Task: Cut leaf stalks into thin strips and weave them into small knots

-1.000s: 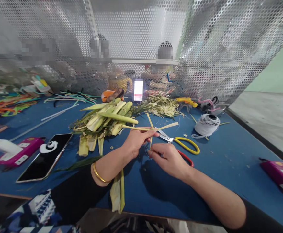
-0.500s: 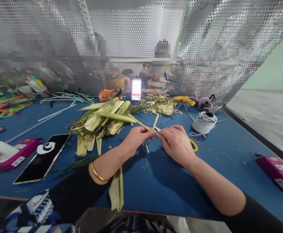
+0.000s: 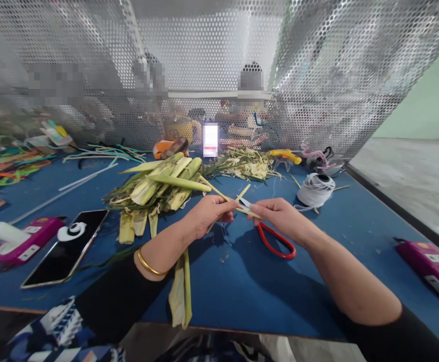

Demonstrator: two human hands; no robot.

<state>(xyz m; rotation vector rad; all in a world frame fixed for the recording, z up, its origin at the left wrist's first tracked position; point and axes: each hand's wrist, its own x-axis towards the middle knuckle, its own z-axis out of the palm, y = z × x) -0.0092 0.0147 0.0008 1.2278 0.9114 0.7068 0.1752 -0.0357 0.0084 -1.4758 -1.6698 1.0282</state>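
My left hand (image 3: 212, 215) is closed, fingers pinching thin yellow-green husk strips, one of which sticks up between the hands. From the heap side a long narrow husk strip (image 3: 219, 192) runs across my left fingers toward the right. My right hand (image 3: 280, 217) is closed on the right end of that strip, thumb and fingers together. Below it lie scissors with a red handle loop (image 3: 278, 245); their blade shows between my hands. Whether the right hand touches the scissors is hard to see. A heap of green-yellow husks (image 3: 167, 183) lies left of my hands.
Behind are shredded husk scraps (image 3: 247, 163) and a perforated screen (image 3: 208, 50). A white string spool (image 3: 315, 190) stands right. A phone (image 3: 67, 249) and a purple power strip (image 3: 27, 239) lie left, another power strip (image 3: 428, 264) right. Loose husks (image 3: 180, 296) hang over the front edge.
My hands have moved slightly apart, the right one outward with the strip's end. The scissors' red handle now shows below the right hand; the yellow loop no longer shows.
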